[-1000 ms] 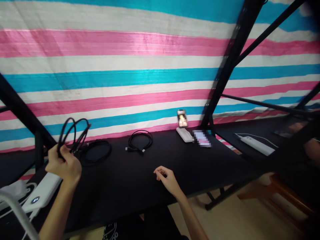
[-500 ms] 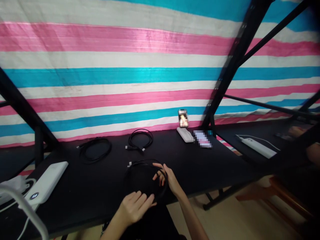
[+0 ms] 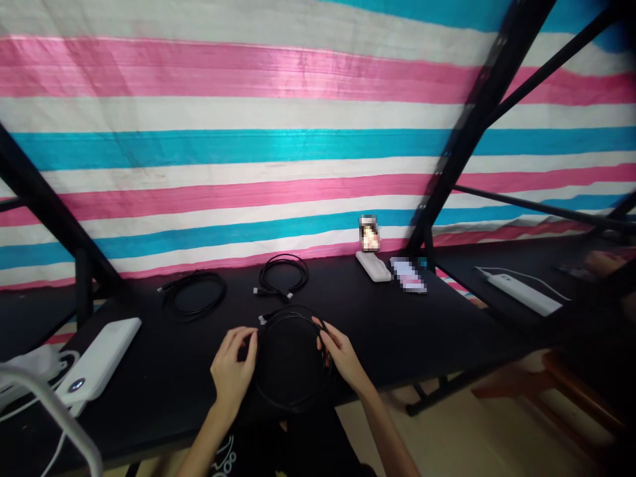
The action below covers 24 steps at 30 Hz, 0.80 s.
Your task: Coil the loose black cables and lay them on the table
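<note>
A black cable [image 3: 291, 405] is held in a loose coil over the front of the black table, with a pale connector [image 3: 262, 319] at its upper left. My right hand [image 3: 340, 354] is closed round the coil's right side, the cable passing between thumb and fingers. At the left side of the loop, my left hand [image 3: 234, 364] has thumb and fingertips curled together against the cable. Just beyond lies another coiled black cable [image 3: 284, 275] with two light connectors. A third black coil [image 3: 195, 296] rests farther left.
On the left are a white power bank [image 3: 102, 361], white cords and a pale curved tube [image 3: 64, 417]. A propped phone [image 3: 369, 233], a white holder [image 3: 372, 266] and a blurred flat item [image 3: 408, 275] stand at back right. Black frame bars [image 3: 457, 146] slant up. Another person's hand [image 3: 609, 260] shows far right.
My left hand has moved from the bottom of the coil up to its left side. My right hand stays on the right side, and the coil now looks rounder. The view has shifted slightly.
</note>
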Motion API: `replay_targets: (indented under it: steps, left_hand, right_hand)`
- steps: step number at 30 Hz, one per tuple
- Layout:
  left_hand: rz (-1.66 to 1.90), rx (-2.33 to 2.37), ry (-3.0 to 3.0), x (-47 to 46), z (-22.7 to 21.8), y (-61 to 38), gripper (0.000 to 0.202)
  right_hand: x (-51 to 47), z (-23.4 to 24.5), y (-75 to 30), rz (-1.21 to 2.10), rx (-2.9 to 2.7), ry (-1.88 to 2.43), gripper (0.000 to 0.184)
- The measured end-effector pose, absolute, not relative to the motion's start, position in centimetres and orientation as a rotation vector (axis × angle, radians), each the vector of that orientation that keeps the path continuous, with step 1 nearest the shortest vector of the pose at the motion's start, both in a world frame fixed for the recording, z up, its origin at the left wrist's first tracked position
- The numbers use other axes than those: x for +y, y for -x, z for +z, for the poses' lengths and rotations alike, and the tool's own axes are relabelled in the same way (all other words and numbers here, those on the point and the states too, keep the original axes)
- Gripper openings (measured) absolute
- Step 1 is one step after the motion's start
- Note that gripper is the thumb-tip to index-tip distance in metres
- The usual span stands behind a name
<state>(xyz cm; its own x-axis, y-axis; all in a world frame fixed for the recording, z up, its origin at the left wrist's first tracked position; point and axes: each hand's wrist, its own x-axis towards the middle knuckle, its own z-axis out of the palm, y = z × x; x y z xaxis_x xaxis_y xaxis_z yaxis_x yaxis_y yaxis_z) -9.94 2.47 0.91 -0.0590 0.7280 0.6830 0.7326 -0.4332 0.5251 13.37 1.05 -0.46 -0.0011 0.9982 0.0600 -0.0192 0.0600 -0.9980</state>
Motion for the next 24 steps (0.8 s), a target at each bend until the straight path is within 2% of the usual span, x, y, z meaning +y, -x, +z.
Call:
replay_targets:
  steps: [3,5,10,24]
  left_hand:
    - [-1.524,-1.883,2.160,3.9,-0.2,10.2,0.043]
    - [-1.471,-1.920,2.253,4.3,-1.0,10.3,0.051]
    - [-1.499,-1.853,2.531,4.3,-1.9,10.7,0.028]
    - [-1.665,-1.878,2.596,4.2,-1.8,10.9,0.025]
  right_hand:
    - [0.9,-0.5,-13.4,1.138,-1.268,1.154,0.052]
    - [0.8,-0.4,-13.4,1.114,-1.287,1.158,0.052]
    - [0.6,-0.1,-13.5,1.063,-1.324,1.175,0.052]
    - [0.6,0.1,-13.4,1.067,-1.333,1.226,0.050]
